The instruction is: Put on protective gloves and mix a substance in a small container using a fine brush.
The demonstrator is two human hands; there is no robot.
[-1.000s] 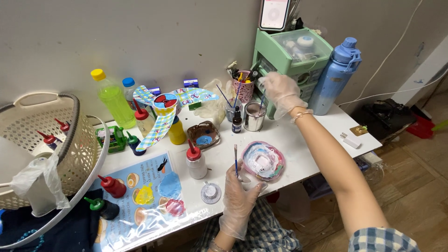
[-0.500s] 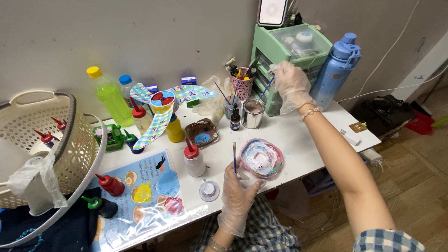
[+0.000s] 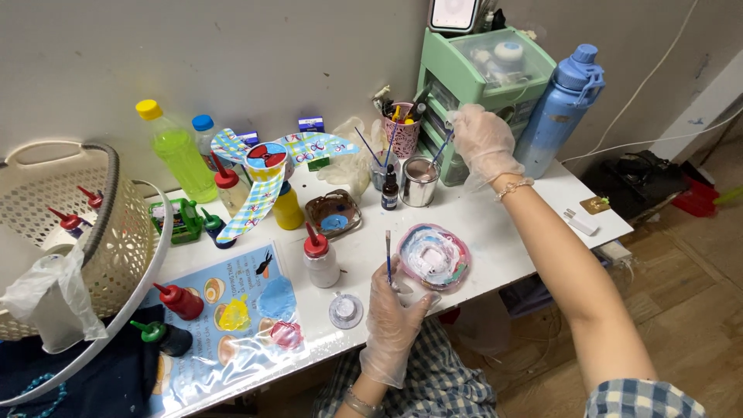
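Note:
Both my hands wear clear plastic gloves. My left hand (image 3: 392, 317) grips a thin paintbrush (image 3: 388, 255) upright beside a round paint palette (image 3: 433, 256) smeared pink, white and blue. My right hand (image 3: 481, 142) is stretched to the back of the white table (image 3: 495, 224) and holds a second brush (image 3: 438, 149) whose tip dips into a metal cup (image 3: 420, 180) of murky water. A painted wooden propeller shape (image 3: 267, 166) with checks and a red centre rests on a yellow bottle behind the palette.
A green drawer unit (image 3: 486, 77) and a blue water bottle (image 3: 561, 108) stand at the back right. Squeeze paint bottles (image 3: 319, 254), a brown paint dish (image 3: 333, 214), a pink brush holder (image 3: 402, 131) and a white laundry basket (image 3: 70, 224) crowd the left and middle.
My right hand has gone from the drawer unit down toward the metal cup, with a brush now in it. My left hand stays still with its brush.

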